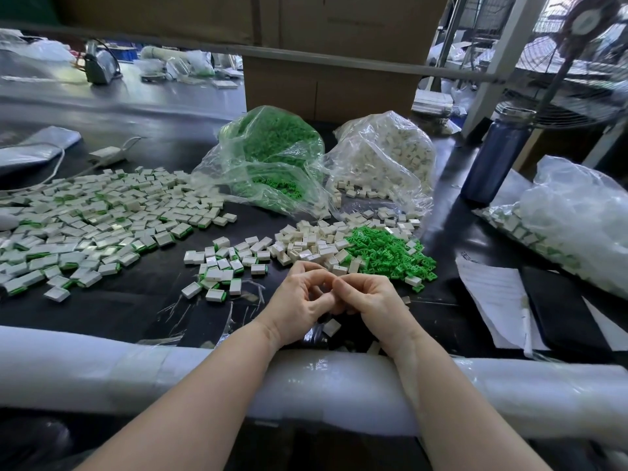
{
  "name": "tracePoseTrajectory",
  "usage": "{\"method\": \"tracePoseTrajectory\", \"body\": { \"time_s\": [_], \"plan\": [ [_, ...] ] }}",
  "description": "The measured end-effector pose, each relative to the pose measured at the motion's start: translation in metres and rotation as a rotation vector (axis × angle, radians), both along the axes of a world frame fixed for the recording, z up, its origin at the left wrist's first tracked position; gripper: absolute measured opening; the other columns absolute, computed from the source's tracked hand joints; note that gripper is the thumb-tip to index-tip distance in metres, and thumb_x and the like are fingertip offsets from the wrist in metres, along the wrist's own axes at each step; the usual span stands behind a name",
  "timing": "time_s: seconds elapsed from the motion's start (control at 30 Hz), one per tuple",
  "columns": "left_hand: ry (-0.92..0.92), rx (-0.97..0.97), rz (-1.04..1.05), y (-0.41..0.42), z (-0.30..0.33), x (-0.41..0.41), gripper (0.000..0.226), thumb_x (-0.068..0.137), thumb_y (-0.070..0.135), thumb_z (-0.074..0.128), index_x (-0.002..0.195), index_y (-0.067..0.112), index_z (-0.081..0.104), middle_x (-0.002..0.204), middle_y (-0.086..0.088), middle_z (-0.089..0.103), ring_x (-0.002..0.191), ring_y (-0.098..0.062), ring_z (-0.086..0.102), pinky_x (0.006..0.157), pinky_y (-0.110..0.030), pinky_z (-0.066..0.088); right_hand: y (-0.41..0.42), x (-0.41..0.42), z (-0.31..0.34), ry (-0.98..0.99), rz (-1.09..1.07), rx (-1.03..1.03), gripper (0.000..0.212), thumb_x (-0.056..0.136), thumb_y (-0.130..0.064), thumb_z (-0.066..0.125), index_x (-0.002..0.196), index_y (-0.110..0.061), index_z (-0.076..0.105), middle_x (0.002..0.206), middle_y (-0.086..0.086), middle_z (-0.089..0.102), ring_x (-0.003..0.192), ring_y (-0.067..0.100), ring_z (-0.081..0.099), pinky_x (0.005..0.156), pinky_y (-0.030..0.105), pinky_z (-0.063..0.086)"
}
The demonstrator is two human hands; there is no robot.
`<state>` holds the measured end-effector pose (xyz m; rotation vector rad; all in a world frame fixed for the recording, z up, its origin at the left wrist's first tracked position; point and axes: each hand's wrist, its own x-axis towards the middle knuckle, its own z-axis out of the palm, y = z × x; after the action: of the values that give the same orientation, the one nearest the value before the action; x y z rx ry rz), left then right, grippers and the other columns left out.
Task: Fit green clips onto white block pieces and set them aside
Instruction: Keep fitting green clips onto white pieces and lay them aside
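Note:
My left hand (300, 302) and my right hand (368, 300) meet fingertip to fingertip just above the black table, fingers curled together. Whatever they pinch is hidden between the fingers. Straight ahead lie a pile of loose white blocks (312, 248) and a heap of green clips (390, 253). Blocks fitted with green clips form a small group (221, 270) to the left of my hands and a wide spread (91, 219) farther left. One white block (331, 327) lies under my wrists.
A clear bag of green clips (272, 158) and a bag of white blocks (390, 154) stand behind the piles. At right are a blue bottle (496, 158), papers (492, 300), a black notebook (560, 307) and another bag (577, 226). A padded white roll (136, 365) edges the table front.

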<state>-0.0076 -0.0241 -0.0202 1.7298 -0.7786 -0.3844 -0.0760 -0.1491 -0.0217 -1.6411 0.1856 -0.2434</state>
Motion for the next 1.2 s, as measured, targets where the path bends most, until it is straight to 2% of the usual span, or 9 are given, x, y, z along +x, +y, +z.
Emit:
{"method": "tracePoseTrajectory", "body": {
  "time_s": [0.07, 0.2, 0.47, 0.63, 0.73, 0.87, 1.0, 1.13, 1.2],
  "plan": [
    [-0.001, 0.005, -0.014, 0.000, 0.000, 0.000, 0.019, 0.085, -0.003, 0.057, 0.086, 0.015, 0.063, 0.108, -0.003, 0.041, 0.068, -0.007, 0.049, 0.063, -0.010, 0.048, 0.000, 0.000, 0.000, 0.003, -0.008, 0.049, 0.014, 0.089, -0.006, 0.057, 0.082, -0.003, 0.069, 0.058, 0.004, 0.060, 0.052, 0.007, 0.054, 0.052, 0.016, 0.045],
    [-0.036, 0.026, -0.048, 0.000, -0.003, 0.001, 0.028, 0.083, -0.004, 0.057, 0.082, 0.023, 0.061, 0.105, 0.001, 0.040, 0.073, -0.010, 0.048, 0.068, -0.012, 0.048, 0.000, 0.001, -0.001, 0.030, -0.009, 0.135, 0.012, 0.087, -0.002, 0.058, 0.081, -0.001, 0.068, 0.074, 0.017, 0.061, 0.068, 0.024, 0.055, 0.067, 0.032, 0.047],
    [-0.108, 0.073, -0.085, -0.002, -0.013, 0.005, 0.030, 0.083, 0.004, 0.057, 0.080, 0.034, 0.057, 0.102, 0.011, 0.040, 0.074, -0.005, 0.047, 0.070, -0.012, 0.042, -0.002, 0.000, -0.001, 0.048, -0.007, 0.156, 0.013, 0.086, 0.000, 0.058, 0.076, 0.002, 0.068, 0.060, 0.006, 0.063, 0.052, 0.009, 0.057, 0.054, 0.019, 0.049],
    [-0.154, 0.103, -0.095, -0.002, -0.016, 0.007, 0.035, 0.083, 0.009, 0.058, 0.078, 0.043, 0.053, 0.100, 0.016, 0.039, 0.080, -0.003, 0.047, 0.079, -0.018, 0.043, -0.002, -0.001, 0.000, 0.048, -0.014, 0.181, 0.012, 0.085, 0.002, 0.058, 0.077, 0.005, 0.067, 0.063, 0.010, 0.064, 0.053, 0.011, 0.059, 0.055, 0.020, 0.051],
    [-0.168, 0.105, -0.100, -0.002, -0.017, 0.006, 0.037, 0.082, 0.010, 0.057, 0.076, 0.047, 0.052, 0.100, 0.015, 0.039, 0.084, -0.007, 0.049, 0.083, -0.022, 0.044, -0.003, -0.001, 0.000, 0.056, -0.021, 0.174, 0.011, 0.085, 0.002, 0.059, 0.080, 0.008, 0.067, 0.068, 0.014, 0.064, 0.058, 0.016, 0.060, 0.058, 0.023, 0.051],
    [-0.172, 0.109, -0.106, -0.003, -0.015, 0.005, 0.035, 0.077, 0.020, 0.054, 0.073, 0.055, 0.052, 0.100, 0.016, 0.038, 0.086, -0.006, 0.049, 0.087, -0.027, 0.044, -0.002, -0.001, 0.000, 0.062, -0.028, 0.173, 0.011, 0.085, 0.002, 0.059, 0.082, 0.010, 0.066, 0.065, 0.013, 0.063, 0.053, 0.013, 0.059, 0.054, 0.020, 0.050],
    [-0.176, 0.128, -0.111, -0.002, -0.014, 0.006, 0.035, 0.081, 0.016, 0.055, 0.076, 0.050, 0.052, 0.100, 0.017, 0.037, 0.080, -0.002, 0.048, 0.084, -0.027, 0.045, -0.003, -0.002, 0.000, 0.070, -0.040, 0.164, 0.012, 0.085, 0.000, 0.059, 0.082, 0.009, 0.066, 0.067, 0.014, 0.062, 0.057, 0.017, 0.057, 0.056, 0.025, 0.049],
    [-0.168, 0.078, -0.080, -0.002, -0.011, 0.004, 0.032, 0.085, 0.003, 0.053, 0.083, 0.035, 0.055, 0.100, 0.007, 0.038, 0.076, -0.005, 0.047, 0.075, -0.011, 0.043, 0.000, -0.001, 0.001, 0.028, -0.038, 0.181, 0.011, 0.085, -0.005, 0.062, 0.079, 0.000, 0.070, 0.067, 0.012, 0.065, 0.060, 0.019, 0.061, 0.061, 0.028, 0.052],
    [-0.145, 0.031, -0.043, -0.002, -0.009, 0.004, 0.024, 0.088, 0.005, 0.056, 0.085, 0.029, 0.057, 0.100, 0.004, 0.038, 0.075, -0.007, 0.047, 0.071, -0.007, 0.044, 0.002, 0.000, 0.000, -0.016, -0.049, 0.166, 0.012, 0.087, -0.010, 0.061, 0.082, -0.003, 0.070, 0.065, 0.007, 0.068, 0.059, 0.016, 0.064, 0.057, 0.024, 0.053]
  ]
}}
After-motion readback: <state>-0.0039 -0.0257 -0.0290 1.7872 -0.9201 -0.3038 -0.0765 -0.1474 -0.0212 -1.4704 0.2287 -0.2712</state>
